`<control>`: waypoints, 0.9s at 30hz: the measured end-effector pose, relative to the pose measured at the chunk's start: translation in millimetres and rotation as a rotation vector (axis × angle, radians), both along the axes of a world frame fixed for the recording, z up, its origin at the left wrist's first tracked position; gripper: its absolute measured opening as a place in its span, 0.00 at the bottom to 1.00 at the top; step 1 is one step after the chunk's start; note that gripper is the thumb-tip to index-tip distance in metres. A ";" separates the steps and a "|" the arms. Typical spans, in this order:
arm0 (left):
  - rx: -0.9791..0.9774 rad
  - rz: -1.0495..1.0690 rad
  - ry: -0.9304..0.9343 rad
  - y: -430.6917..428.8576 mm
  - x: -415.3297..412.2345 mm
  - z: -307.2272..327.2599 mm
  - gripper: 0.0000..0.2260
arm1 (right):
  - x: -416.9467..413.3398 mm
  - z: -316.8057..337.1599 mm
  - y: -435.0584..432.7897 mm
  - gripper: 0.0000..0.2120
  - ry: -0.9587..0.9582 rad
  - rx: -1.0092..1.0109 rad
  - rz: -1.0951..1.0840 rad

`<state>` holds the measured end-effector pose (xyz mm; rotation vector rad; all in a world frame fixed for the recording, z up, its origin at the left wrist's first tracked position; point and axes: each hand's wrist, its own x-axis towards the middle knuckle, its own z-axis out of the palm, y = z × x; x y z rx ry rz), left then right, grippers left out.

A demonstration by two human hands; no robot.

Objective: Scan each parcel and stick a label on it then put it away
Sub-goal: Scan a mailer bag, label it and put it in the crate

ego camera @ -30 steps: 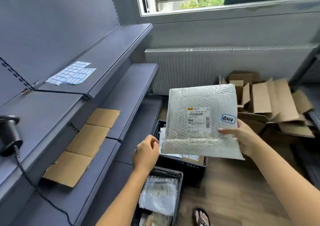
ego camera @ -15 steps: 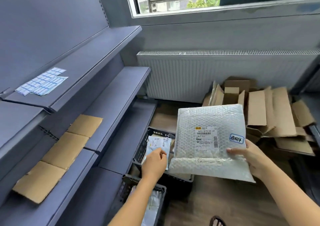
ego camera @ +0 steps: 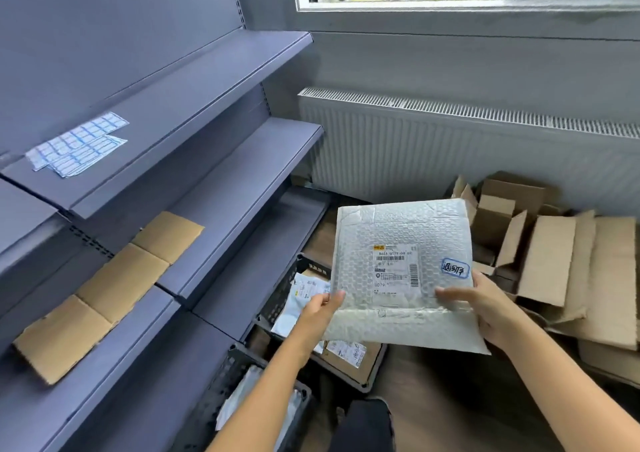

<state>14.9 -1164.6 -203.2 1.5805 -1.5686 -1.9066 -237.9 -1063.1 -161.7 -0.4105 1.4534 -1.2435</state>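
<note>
Far left of the parcel (ego camera: 401,229), and higher than it, sheets of labels (ego camera: 78,145) lie on a grey shelf (ego camera: 194,105). Lower on that side, flat cardboard (ego camera: 107,292) covers another shelf level. Just left of the parcel and partly behind it, a black crate (ego camera: 280,295) holds smaller packets (ego camera: 304,290). A second crate (ego camera: 225,382) stands below and left of the parcel, with pale wrapped items inside.

At the parcel's lower left edge, the left hand (ego camera: 317,313) pinches it, thumb on the front and fingers behind. The parcel is a bubble-wrap mailer held up in the air, facing the camera, slightly tilted. A shipping slip (ego camera: 394,269) with barcodes sits at its middle, and a blue label (ego camera: 455,268) with handwriting is stuck near its right edge. At the parcel's lower right, the right hand (ego camera: 485,309) grips it, thumb laid across the front just below the slip and fingers hidden behind.

Right of the parcel, opened and flattened boxes (ego camera: 554,261) are piled on the floor. Behind and above the parcel runs a white radiator (ego camera: 450,146).
</note>
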 end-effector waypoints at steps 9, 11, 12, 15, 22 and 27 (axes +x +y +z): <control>0.090 0.185 0.237 -77.4 -7.6 -26.2 0.27 | -16.0 -1.2 -114.9 0.33 0.027 -0.003 0.164; 0.075 0.245 0.235 -93.7 -6.4 -28.5 0.23 | -16.0 -2.0 -143.5 0.35 0.047 0.007 0.211; 0.063 0.268 0.227 -99.2 -4.2 -28.4 0.24 | -15.2 -3.7 -153.0 0.35 0.053 0.010 0.227; 0.047 0.336 0.192 -112.3 6.2 -31.0 0.25 | -9.4 -10.8 -183.7 0.33 0.063 0.042 0.295; 0.034 0.629 0.166 -108.3 32.9 -28.7 0.23 | 23.7 -17.1 -252.7 0.16 0.145 0.047 0.545; 0.019 0.924 0.136 -81.5 45.9 -29.9 0.24 | 41.6 -30.0 -296.4 0.18 0.198 0.074 0.825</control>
